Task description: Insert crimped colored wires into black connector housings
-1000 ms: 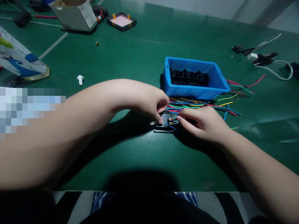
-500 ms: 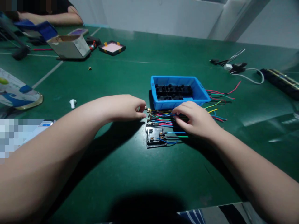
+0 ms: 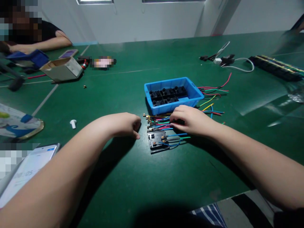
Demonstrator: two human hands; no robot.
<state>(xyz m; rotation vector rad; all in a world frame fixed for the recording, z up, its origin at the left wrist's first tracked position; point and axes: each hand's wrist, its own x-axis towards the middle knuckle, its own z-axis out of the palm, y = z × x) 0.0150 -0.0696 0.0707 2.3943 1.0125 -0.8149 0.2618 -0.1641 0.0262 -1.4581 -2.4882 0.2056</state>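
Observation:
My left hand (image 3: 129, 125) hovers at the left of the wire ends, thumb and fingertips apart, with nothing seen between them. On the colored wires (image 3: 163, 118) rests my right hand (image 3: 190, 120), its fingers bent and thumb drawn in around some of them; its fingertips partly hide which ones. Small brass terminals tip the wires' left ends. Just below lies a black plastic socket panel (image 3: 156, 147) with blue, black and green wires joined to its metal contacts. Behind the wires stands a blue bin (image 3: 175, 106) holding several black plastic parts (image 3: 168, 92).
A phone (image 3: 28, 171) and a small white piece (image 3: 73, 123) lie at the left. Farther back are a white box (image 3: 64, 70) and a co-worker's forearm (image 3: 52, 43). A cable (image 3: 247, 68) and a long black strip (image 3: 275, 68) sit at the right.
My left hand has drawn back slightly left and away from the terminals. My right hand stays at the wires, its thumb and fingers closer in. The view has tilted up and shifted.

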